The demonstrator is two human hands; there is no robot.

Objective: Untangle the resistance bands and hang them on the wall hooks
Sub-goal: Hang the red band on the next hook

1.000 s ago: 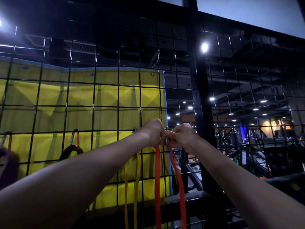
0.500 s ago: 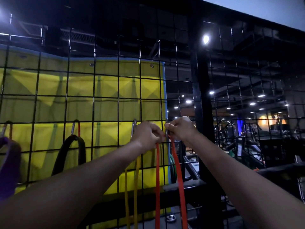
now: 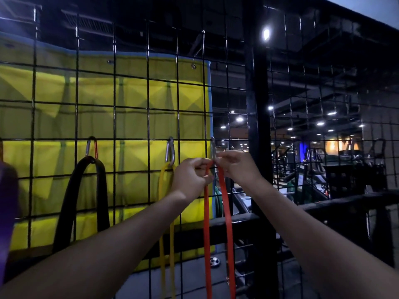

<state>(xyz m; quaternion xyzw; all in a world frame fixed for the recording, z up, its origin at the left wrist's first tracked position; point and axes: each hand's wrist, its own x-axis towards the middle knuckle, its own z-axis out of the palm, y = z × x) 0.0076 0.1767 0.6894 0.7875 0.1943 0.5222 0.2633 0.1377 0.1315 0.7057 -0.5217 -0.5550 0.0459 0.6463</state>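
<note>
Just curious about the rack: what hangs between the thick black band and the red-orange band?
In the head view, a thin yellow band hangs from a silver carabiner, between the thick black band and the red-orange band.

Orange band (image 3: 225,212): top being hidden by both hands, tails running off the bottom edge.
Carabiner (image 3: 213,147): lower half disappearing behind fingers.
Purple band (image 3: 7,212): being cropped at left edge.

Both hands meet at a metal carabiner (image 3: 213,147) clipped to the black wire grid (image 3: 131,104). The left hand (image 3: 191,180) and right hand (image 3: 237,167) pinch the top of the red band (image 3: 226,212), apparently at the clip's gate. Beside it the yellow band (image 3: 165,212) and black band (image 3: 100,190) hang from their own clips.
</note>
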